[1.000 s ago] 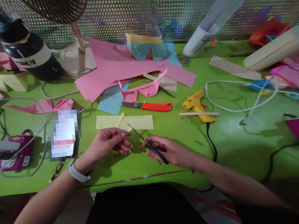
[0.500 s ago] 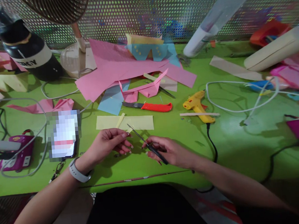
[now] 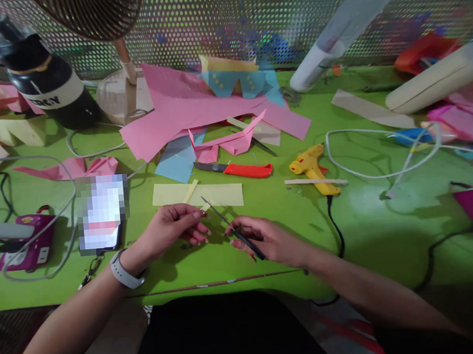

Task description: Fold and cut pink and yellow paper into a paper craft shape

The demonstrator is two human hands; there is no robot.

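Observation:
My right hand (image 3: pixel 261 239) is wrapped round the black handles of a pair of scissors (image 3: pixel 223 217), whose blades point up and to the left. My left hand (image 3: pixel 178 225) pinches a small pale yellow paper strip (image 3: pixel 206 206) between thumb and forefinger. The scissor tip lies close to that strip, over the front edge of a flat yellow paper sheet (image 3: pixel 225 194). Another narrow yellow strip (image 3: pixel 190 190) rests across the sheet. Just beyond lies a red-handled utility knife (image 3: pixel 248 169), with a folded pink paper piece (image 3: pixel 228 143) behind it.
To the right are a yellow glue gun (image 3: pixel 313 165), a thin stick (image 3: pixel 316 181) and a looped white cable (image 3: pixel 328 148). A phone (image 3: pixel 102 215) lies at left, near a purple power strip (image 3: pixel 26 242). A black bottle (image 3: pixel 52 82), a fan and pink sheets (image 3: pixel 198 103) stand or lie behind.

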